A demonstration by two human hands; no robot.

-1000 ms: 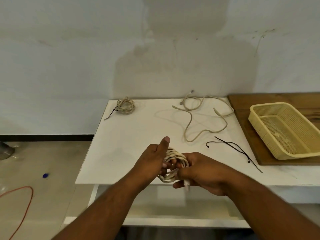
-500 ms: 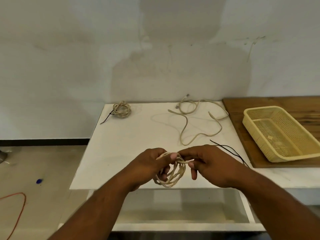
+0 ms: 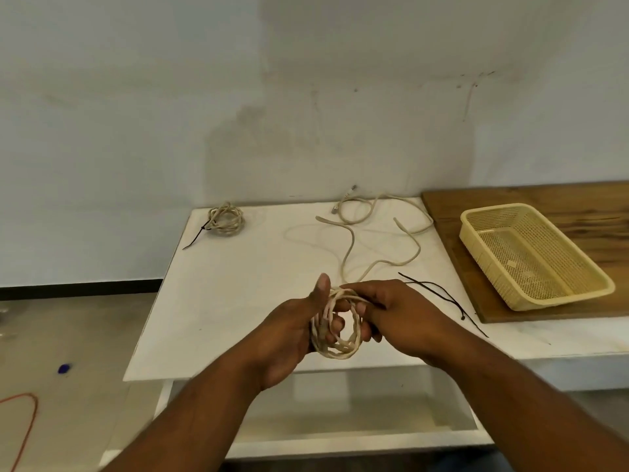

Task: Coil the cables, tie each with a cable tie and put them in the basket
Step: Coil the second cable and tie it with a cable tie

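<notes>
Cream cable coil (image 3: pixel 341 349), held over the near edge of the white table (image 3: pixel 238 287): left hand (image 3: pixel 289 335) has its fingers curled through the loops with the thumb raised, and right hand (image 3: pixel 405 318) grasps the top and right side, possibly pinching the cable's end. Loose cable (image 3: pixel 350 247) and black cable ties (image 3: pixel 442 296) lie behind on the table; tied coil (image 3: pixel 226 219) at far left corner; yellow basket (image 3: pixel 558 299) on wooden board (image 3: pixel 449 226), right

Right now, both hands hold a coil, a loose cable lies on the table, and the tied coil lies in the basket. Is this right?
Not quite. The head view shows the tied coil on the table, far left corner, not in the basket. The rest holds: left hand and right hand hold a coil; a loose cable lies on the table.
</notes>
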